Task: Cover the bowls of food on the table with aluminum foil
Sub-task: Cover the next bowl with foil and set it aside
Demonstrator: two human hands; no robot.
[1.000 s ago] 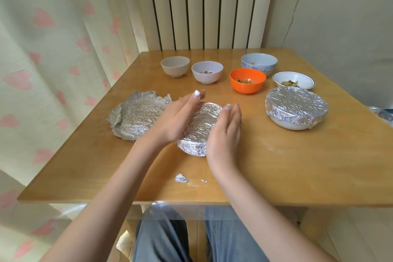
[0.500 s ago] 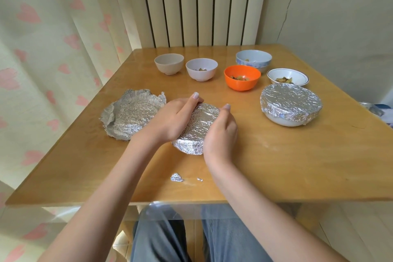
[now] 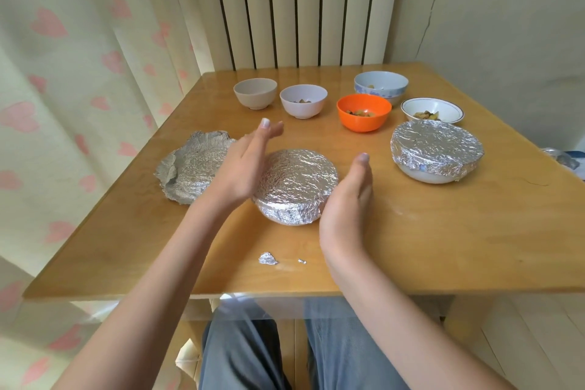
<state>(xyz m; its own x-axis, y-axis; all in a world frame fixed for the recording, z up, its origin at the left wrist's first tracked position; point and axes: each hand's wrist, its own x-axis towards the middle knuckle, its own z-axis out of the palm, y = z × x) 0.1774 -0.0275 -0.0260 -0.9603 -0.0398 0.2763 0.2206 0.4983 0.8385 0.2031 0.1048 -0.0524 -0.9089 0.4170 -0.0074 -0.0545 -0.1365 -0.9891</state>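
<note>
Both hands are released, fingers straight — the left hand [image 3: 245, 168] beside the left edge of a foil-covered bowl [image 3: 296, 187], the right hand [image 3: 346, 203] just off its right edge, holding nothing. Two bowls carry foil: this one and a larger covered bowl [image 3: 437, 150] to the right. Five stand uncovered at the back — beige bowl [image 3: 255, 93], white bowl [image 3: 303, 101], orange bowl [image 3: 363, 112], blue bowl [image 3: 380, 85], rimmed bowl [image 3: 432, 109]. One loose foil sheet [image 3: 193, 166] lies left; two foil scraps [image 3: 267, 258] lie on the table [image 3: 443, 247].

Bare table [image 3: 427, 231] lies open right of the near foil-covered bowl [image 3: 296, 187]; crumpled foil sheet [image 3: 190, 168] crowds its left.
</note>
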